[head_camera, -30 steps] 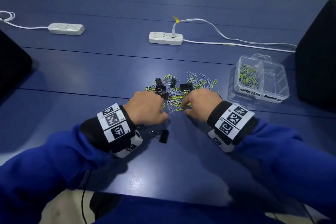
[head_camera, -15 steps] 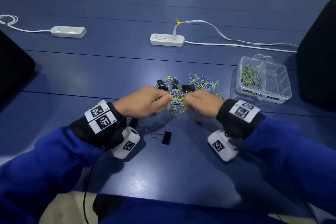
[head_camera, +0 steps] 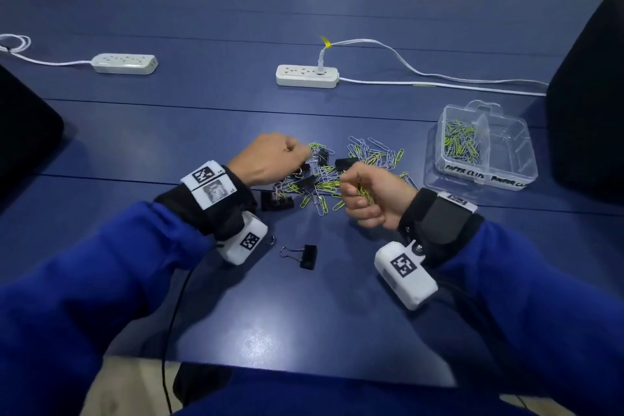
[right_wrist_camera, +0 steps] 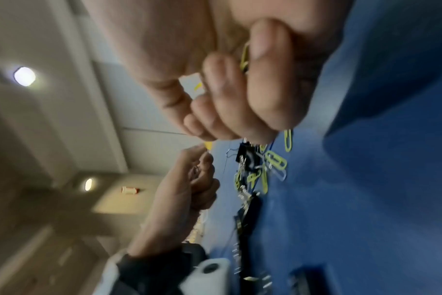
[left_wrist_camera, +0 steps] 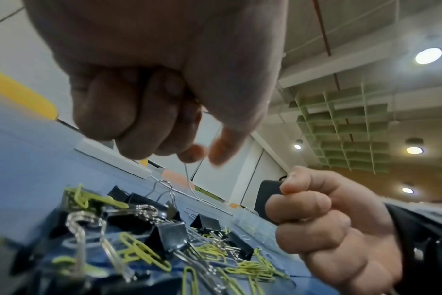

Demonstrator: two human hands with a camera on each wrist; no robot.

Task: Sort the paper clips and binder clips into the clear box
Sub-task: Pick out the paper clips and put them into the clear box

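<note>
A pile of yellow-green and silver paper clips [head_camera: 368, 157] mixed with black binder clips [head_camera: 344, 163] lies mid-table. My right hand [head_camera: 351, 186] is raised just in front of it, turned thumb-up, and its curled fingers grip a bunch of yellow-green paper clips [head_camera: 366, 194], which also show in the fist in the right wrist view [right_wrist_camera: 245, 57]. My left hand [head_camera: 302, 154] hovers over the pile's left side; its thumb and forefinger pinch a thin silver paper clip [left_wrist_camera: 188, 175]. The clear box [head_camera: 523, 159] stands to the right, with paper clips in its left compartment.
One black binder clip [head_camera: 305, 256] lies alone near me between my wrists, and another [head_camera: 275, 201] lies by my left wrist. Two white power strips [head_camera: 307, 76] [head_camera: 125, 63] and their cables run across the far table. Dark objects stand at both table sides.
Both hands have lifted off the pile. The right hand has rolled thumb-up with a fistful of clips. The left hand has moved to the pile's far left.
</note>
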